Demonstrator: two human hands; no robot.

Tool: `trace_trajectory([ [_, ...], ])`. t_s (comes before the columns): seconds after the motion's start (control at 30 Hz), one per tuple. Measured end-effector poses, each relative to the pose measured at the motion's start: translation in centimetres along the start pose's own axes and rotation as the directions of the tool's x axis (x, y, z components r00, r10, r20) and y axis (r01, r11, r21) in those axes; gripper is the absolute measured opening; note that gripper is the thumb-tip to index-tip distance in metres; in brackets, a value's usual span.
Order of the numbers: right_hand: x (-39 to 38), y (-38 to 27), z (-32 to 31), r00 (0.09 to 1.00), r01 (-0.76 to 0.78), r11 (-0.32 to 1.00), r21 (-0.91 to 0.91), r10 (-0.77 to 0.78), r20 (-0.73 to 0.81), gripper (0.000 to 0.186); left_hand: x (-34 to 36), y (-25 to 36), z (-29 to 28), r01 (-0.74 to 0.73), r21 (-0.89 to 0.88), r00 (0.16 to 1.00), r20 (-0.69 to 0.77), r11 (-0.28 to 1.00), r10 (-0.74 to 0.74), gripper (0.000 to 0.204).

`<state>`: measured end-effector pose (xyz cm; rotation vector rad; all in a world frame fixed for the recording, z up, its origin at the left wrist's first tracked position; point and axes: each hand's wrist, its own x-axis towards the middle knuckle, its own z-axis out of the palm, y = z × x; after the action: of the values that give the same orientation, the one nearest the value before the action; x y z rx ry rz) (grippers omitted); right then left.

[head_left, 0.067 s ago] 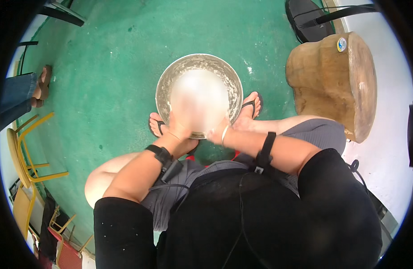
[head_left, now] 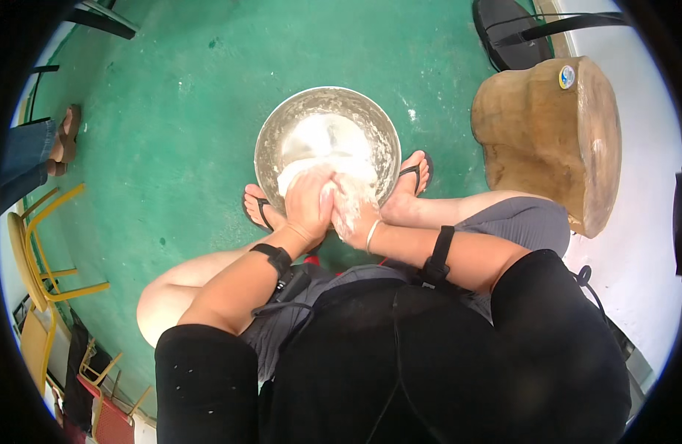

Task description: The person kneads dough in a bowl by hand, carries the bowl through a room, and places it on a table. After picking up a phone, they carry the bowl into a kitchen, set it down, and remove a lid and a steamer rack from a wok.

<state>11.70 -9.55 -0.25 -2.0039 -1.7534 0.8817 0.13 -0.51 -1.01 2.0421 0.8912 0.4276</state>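
1. Along the lower edge of the frame sits the person's dark top, with black sleeves ending at both elbows and bare forearms running up toward the centre.
2. A black strap (head_left: 273,257) wraps the left wrist and another black strap (head_left: 439,255) wraps the right forearm; a thin bangle (head_left: 371,235) circles the right wrist.
3. The left hand (head_left: 309,203), just below centre frame, is curled with its fingers pressed down onto the white dough (head_left: 328,172), gripping its near edge.
4. The right hand (head_left: 351,209) lies touching the left one, coated in flour and dough; its fingers are folded into the same lump, though how tightly they close cannot be told.
5. The dough lies in the near part of a round metal bowl (head_left: 326,103) at centre frame, whose inner wall is dusted white.
6. The bowl stands on the green floor (head_left: 178,148), between the person's feet in black flip-flops, one (head_left: 258,207) at its lower left and one (head_left: 415,174) at its right.
7. At the right of the frame stands a thick wooden block (head_left: 548,133), well apart from the bowl.
8. Farther off, a yellow chair frame (head_left: 38,251) sits at the left edge, and another person's sandalled foot (head_left: 63,137) shows at the upper left.
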Motion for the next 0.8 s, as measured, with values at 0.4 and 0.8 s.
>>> trace_trajectory([
  [0.4,4.2,7.5,3.7,0.979,0.143,0.875,-0.464,-0.054,0.198,0.071,3.0,-6.8,3.9,-0.303,0.352,0.953,0.13,0.885,0.274,0.062],
  [0.8,14.5,7.8,-1.3,0.984,-0.068,0.968,-0.242,0.105,0.145,0.045,12.4,-7.0,2.7,-0.009,0.353,0.998,-0.05,0.936,0.028,0.036],
])
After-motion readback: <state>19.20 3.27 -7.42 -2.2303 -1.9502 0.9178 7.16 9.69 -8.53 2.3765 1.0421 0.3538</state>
